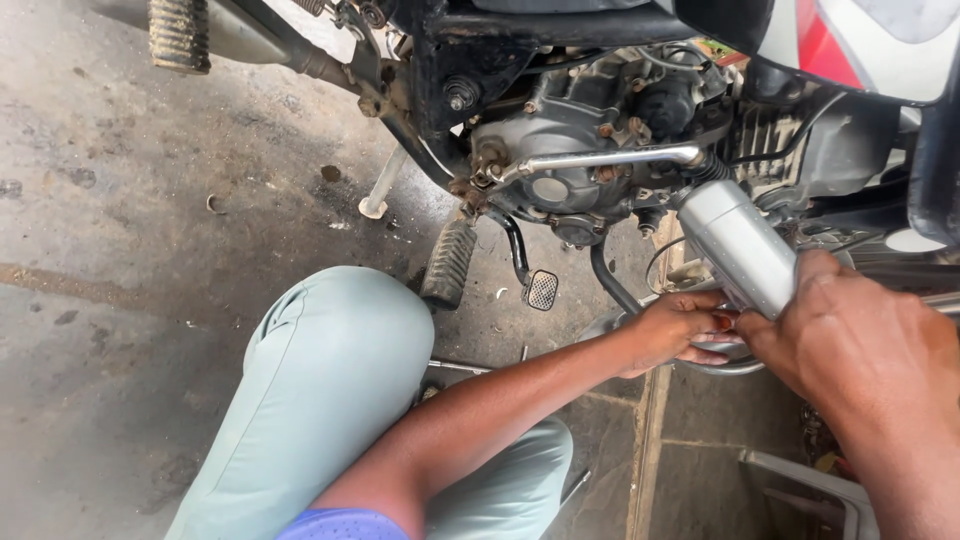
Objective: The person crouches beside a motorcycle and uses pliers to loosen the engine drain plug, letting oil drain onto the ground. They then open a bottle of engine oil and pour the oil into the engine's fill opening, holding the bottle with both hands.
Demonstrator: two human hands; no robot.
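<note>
I crouch beside a motorcycle whose grey engine [570,150] fills the top middle. My left hand [680,325] reaches in low under the engine, fingers curled on a small part against a curved chrome pipe [735,367]. My right hand [860,345] comes in from the right and wraps the lower end of a silver metal cylinder [740,245], which slants up toward the engine. The two hands touch each other below the cylinder. What sits between the fingers is hidden.
A chrome kick lever [610,158] runs across the engine. A rubber footpeg [448,262] and a small pedal [541,290] hang just left of my hands. My knee in pale trousers [330,370] is in front. A stained concrete floor [120,300] lies left, a knobbly tyre [180,35] top left.
</note>
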